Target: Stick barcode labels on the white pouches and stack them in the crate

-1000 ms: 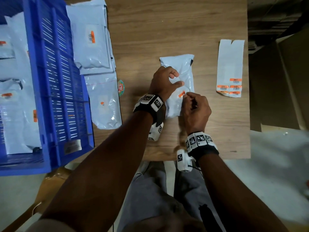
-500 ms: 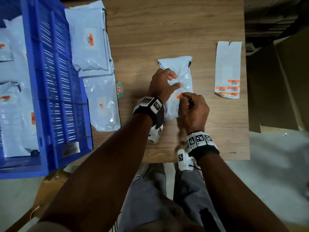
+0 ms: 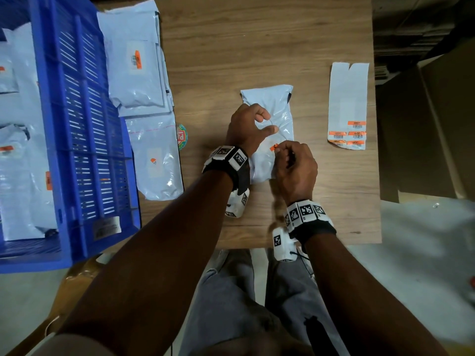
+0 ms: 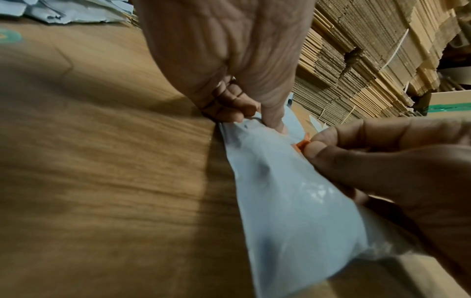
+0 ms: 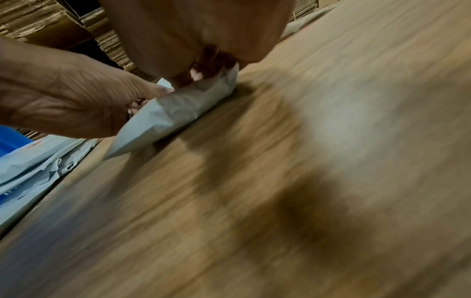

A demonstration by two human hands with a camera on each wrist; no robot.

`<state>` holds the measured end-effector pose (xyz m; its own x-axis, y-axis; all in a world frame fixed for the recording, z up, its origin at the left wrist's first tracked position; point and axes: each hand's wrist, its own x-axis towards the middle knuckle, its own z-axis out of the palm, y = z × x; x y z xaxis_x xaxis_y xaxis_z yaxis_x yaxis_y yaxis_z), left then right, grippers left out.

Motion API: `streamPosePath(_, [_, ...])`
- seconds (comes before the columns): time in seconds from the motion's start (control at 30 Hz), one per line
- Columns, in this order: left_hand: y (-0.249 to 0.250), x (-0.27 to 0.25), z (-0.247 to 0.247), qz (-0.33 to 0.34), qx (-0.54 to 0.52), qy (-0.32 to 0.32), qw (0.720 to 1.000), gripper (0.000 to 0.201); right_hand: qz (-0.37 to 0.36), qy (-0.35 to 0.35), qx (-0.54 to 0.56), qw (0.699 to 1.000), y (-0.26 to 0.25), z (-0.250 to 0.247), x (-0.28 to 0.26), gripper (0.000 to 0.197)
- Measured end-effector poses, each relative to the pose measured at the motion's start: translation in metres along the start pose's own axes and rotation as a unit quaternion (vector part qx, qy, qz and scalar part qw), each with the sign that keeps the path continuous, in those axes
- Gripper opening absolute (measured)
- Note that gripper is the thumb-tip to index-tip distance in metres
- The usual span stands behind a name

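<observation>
While the white pouch (image 3: 272, 116) lies flat on the wooden surface (image 3: 257, 60), both hands work on it. Left hand (image 3: 246, 129): fingers (image 3: 262, 114) curled, knuckles down on the pouch's upper half, thumb stretched across the film toward the right hand; in the left wrist view the thumb tip presses the pouch. Whether those fingers pinch the film cannot be told. Right hand (image 3: 295, 168): fingers (image 4: 356, 133) bent and closed against the thumb, pinching a small orange barcode label (image 3: 274, 147) at the pouch's middle, just below the left thumb. In the left wrist view the label (image 4: 302, 143) sits between the right fingertips, touching or just above the film; which cannot be told.

Right of the right fingers, apart from the pouch, lies a label backing sheet (image 3: 348, 98) with a few orange labels at its near end. Left of the left fingers lie more pouches (image 3: 136, 73), some bearing labels, beside a blue crate (image 3: 84, 124) that holds labelled pouches. The right wrist view is blurred; it shows the pouch (image 5: 178, 113) under both hands.
</observation>
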<state>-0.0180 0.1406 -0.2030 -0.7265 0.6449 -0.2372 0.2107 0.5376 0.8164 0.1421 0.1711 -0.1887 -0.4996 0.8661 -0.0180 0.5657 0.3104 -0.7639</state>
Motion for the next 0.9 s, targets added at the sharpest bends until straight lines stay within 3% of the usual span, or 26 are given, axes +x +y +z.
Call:
streamPosePath(0.27, [-0.002, 0.001, 0.001, 0.003, -0.005, -0.001, 1.000, 0.028, -0.013, 0.009, 0.042, 0.999, 0.004, -0.002, -0.006, 0.007])
streamPosePath(0.7, [-0.005, 0.001, 0.001, 0.014, -0.015, 0.003, 1.000, 0.028, 0.069, 0.017, 0.082, 0.994, -0.005, -0.001, 0.000, 0.009])
streamPosePath(0.9, [-0.004, 0.001, -0.001, 0.009, -0.018, -0.007, 1.000, 0.028, 0.045, 0.020, 0.100, 0.994, -0.003, -0.004, -0.006, 0.007])
